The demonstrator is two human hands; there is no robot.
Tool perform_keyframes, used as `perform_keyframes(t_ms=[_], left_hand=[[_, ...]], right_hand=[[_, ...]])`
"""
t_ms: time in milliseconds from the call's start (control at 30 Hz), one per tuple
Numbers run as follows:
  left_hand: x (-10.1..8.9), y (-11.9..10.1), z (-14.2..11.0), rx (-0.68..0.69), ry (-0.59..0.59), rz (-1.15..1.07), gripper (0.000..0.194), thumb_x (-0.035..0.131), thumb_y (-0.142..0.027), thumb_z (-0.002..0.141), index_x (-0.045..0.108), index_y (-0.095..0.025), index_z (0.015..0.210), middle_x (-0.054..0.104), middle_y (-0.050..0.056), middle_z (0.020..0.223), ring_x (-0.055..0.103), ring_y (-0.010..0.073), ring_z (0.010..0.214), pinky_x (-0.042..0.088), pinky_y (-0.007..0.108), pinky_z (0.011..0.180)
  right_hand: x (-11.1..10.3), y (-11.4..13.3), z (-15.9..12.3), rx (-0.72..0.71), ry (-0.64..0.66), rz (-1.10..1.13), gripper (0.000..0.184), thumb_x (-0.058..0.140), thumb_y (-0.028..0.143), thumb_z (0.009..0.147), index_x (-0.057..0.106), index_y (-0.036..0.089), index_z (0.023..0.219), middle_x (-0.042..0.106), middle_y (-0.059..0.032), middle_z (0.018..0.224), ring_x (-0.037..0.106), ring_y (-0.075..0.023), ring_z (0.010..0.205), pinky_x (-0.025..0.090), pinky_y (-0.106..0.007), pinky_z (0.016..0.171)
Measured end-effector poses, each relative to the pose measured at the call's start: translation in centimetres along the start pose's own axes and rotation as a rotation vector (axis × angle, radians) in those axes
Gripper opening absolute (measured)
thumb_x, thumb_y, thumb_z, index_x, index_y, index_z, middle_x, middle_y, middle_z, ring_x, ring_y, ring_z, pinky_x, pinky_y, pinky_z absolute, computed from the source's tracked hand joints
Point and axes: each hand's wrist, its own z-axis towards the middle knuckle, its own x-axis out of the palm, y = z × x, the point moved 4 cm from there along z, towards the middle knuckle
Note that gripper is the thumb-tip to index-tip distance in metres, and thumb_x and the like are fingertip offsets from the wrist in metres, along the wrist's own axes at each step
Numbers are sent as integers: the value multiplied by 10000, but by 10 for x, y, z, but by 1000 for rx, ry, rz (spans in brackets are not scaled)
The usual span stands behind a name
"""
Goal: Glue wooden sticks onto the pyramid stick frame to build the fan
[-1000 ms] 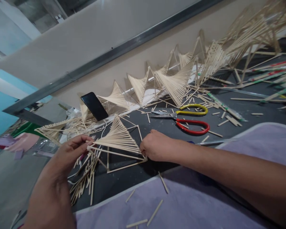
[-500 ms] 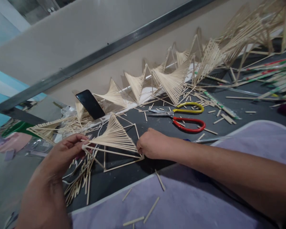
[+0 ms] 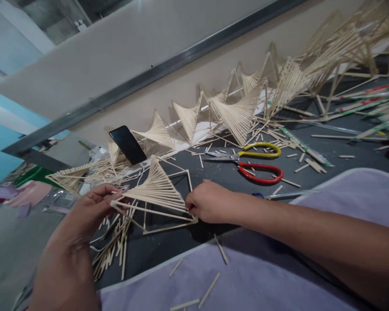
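A small frame of thin pale sticks (image 3: 155, 194), fanned into a twisted sheet inside a pyramid outline, rests on the dark tabletop (image 3: 214, 177). My left hand (image 3: 84, 211) pinches the frame's left corner between thumb and fingers. My right hand (image 3: 207, 201) is closed at the frame's right corner, fingers curled against the sticks there. Beneath and left of the frame lies a loose heap of cut sticks (image 3: 113, 246).
Scissors with one yellow and one red handle (image 3: 249, 162) lie just behind my right hand. A black phone (image 3: 128, 144) leans near the wall. Several finished stick frames (image 3: 233, 108) line the back. A lilac cloth (image 3: 246, 276) with stray stick pieces covers the near edge.
The frame's left corner has lifted and tilted slightly in my left hand; both hands keep their hold. The view shifted a little.
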Motion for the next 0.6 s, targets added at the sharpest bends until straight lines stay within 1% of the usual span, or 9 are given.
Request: perform_keyframes(t_ms=[67,167,233,333,400,467,533,600], left_hand=[[-2,-4,-5,32,2,-31,266,738,-314,630,556,-163,751,685,43,664,642,168,566,508,240,507],[-4,-11,-12,74,15,-90,254,754,-287,611,570,-170,741,692,34,704,667,200,626,542,300,590],[-6,-14,-17,107,18,-94,230,750,-261,620,579,-173,748,696,31,749,674,203,661,545,300,622],[-8,-15,-21,161,9,-88,191,727,-232,654,584,-174,767,698,32,807,675,189,690,540,272,636],[-8,-14,-21,174,10,-86,184,716,-231,668,578,-177,778,699,33,785,674,190,677,541,277,622],[-7,-12,-18,165,16,-93,194,716,-242,666,571,-179,778,698,31,737,674,199,655,545,300,607],[-5,-10,-13,139,14,-99,215,727,-260,651,563,-178,765,698,33,704,673,209,639,545,312,585],[-2,-6,-8,87,12,-86,238,734,-284,638,558,-173,754,698,47,685,669,214,619,528,283,527]], right_hand=[[-3,4,-3,-14,-30,-6,209,492,207,742,688,250,803,707,-11,785,624,-172,740,355,-288,706],[-6,8,-5,-43,-83,-63,171,501,196,735,670,210,752,697,-29,730,619,-181,703,328,-323,722],[-6,10,-6,-83,-130,-121,154,498,191,738,651,186,727,688,-42,704,608,-179,663,312,-333,707],[-5,12,-6,-128,-180,-173,147,485,183,744,628,172,710,680,-51,692,594,-172,624,295,-334,686],[-4,12,-6,-124,-157,-171,133,497,178,730,629,174,714,681,-50,698,595,-174,631,293,-330,683],[-4,11,-5,-89,-112,-141,137,502,180,724,639,185,716,684,-43,704,603,-178,655,299,-326,690],[-4,8,-3,-42,-72,-88,155,498,193,734,651,201,712,689,-30,715,612,-179,686,309,-323,705],[-2,4,-1,-14,-49,-35,170,493,210,745,660,218,716,694,-17,734,617,-174,710,319,-316,716]])
